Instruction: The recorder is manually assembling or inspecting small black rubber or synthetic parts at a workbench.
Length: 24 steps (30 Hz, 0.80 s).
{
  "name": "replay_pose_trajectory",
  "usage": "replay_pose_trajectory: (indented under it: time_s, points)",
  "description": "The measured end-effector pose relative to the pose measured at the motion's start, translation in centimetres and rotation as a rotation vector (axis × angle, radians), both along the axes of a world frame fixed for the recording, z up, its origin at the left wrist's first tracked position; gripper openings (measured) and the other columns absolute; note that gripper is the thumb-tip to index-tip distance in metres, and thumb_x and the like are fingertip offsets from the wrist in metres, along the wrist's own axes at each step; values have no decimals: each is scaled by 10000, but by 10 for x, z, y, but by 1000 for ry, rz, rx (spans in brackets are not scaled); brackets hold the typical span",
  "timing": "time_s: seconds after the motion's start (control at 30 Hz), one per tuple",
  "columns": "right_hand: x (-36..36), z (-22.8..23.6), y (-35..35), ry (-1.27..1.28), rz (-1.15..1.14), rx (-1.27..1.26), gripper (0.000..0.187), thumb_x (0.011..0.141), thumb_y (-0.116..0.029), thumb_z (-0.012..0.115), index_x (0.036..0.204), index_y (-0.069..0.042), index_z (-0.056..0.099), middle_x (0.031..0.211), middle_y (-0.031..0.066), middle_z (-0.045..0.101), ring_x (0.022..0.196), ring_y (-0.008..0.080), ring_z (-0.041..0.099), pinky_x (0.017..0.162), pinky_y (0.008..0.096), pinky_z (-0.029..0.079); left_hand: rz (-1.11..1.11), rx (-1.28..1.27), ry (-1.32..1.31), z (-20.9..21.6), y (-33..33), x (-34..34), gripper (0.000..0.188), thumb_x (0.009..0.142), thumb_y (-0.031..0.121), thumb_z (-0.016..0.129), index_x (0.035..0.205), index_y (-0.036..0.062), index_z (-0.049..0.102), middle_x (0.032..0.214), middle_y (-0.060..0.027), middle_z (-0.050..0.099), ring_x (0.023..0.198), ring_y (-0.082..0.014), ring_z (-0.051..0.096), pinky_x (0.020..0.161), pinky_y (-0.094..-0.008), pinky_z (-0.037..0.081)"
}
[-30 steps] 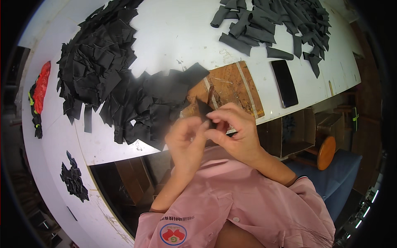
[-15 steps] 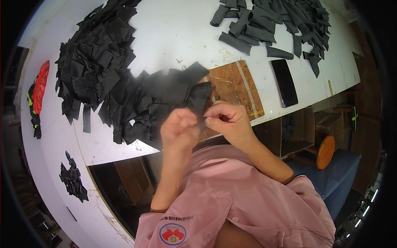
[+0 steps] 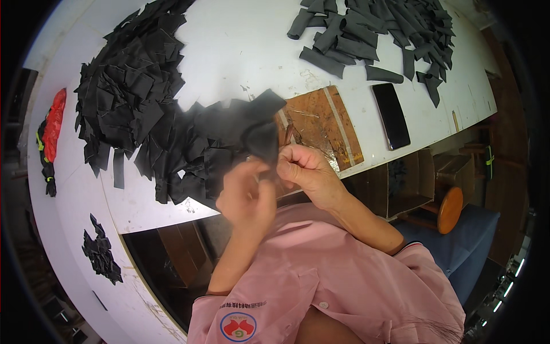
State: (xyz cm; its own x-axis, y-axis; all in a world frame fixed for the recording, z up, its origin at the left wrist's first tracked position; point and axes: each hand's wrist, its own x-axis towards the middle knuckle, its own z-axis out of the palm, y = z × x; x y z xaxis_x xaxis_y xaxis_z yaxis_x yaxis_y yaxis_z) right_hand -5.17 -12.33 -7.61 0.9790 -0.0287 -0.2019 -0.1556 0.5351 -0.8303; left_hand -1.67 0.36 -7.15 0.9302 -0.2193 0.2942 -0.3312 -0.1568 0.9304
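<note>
Hanging over the near edge of the bench [image 3: 229,54], a black fabric piece [image 3: 264,142] is held up in front of the spread black pieces [image 3: 195,143], its outline partly lost against them and softened by blur. By the right hand [image 3: 312,178] its lower end appears to be pinched, thumb and forefinger being pressed together there; from that grip the body of the piece is directed toward eleven o'clock. The long axis seems to be laid roughly from eleven to five o'clock, though this cannot be settled. By the left hand [image 3: 246,192], placed at about eight o'clock from the right one, the piece is approached from below, lying toward one o'clock; its fingers are curled and blurred, so whether anything is gripped there cannot be told. The right hand is therefore judged the nearer. Toward twelve o'clock from it a worn brown board [image 3: 326,117] is set, and toward two o'clock a dark phone [image 3: 391,116] is laid.
</note>
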Motion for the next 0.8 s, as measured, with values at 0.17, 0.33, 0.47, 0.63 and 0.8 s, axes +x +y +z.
replay_pose_trajectory:
  time_s: [0.17,0.33,0.47,0.63,0.8]
  points:
    - [-10,0,4,-25,6,-42,169,843,-174,549,735,-56,495,645,-48,450,574,20,378,504,172,313,-304,-381,581,13,14,13,338,682,-142,497,994,-35,427,805,-130,591,465,-30,445,386,-148,319]
    - [-17,13,2,-76,23,-90,180,838,-163,556,724,-52,474,677,-44,441,619,24,378,537,174,322,-750,-928,1004,20,23,6,387,674,-144,497,1029,-56,370,860,-212,579,353,-40,355,305,-163,228]
    - [-14,13,6,-249,21,-175,136,813,-102,577,761,-22,479,828,13,478,679,39,414,581,180,355,-920,-1381,1292,13,23,2,481,674,-137,502,1119,-61,337,907,-237,565,369,-54,382,318,-167,261]
    - [-7,18,-4,-391,-191,-524,126,796,-79,578,761,-12,478,856,59,526,638,89,475,560,214,393,-276,-534,548,18,9,-9,448,734,-58,557,1156,-50,407,907,-150,573,449,-47,436,384,-151,328]
    - [-8,37,-10,-408,-164,-752,129,775,-68,590,752,-17,474,699,73,509,550,106,482,503,225,391,28,47,-396,10,-4,-2,180,783,6,589,959,-26,562,845,-75,567,501,-32,439,429,-140,348]
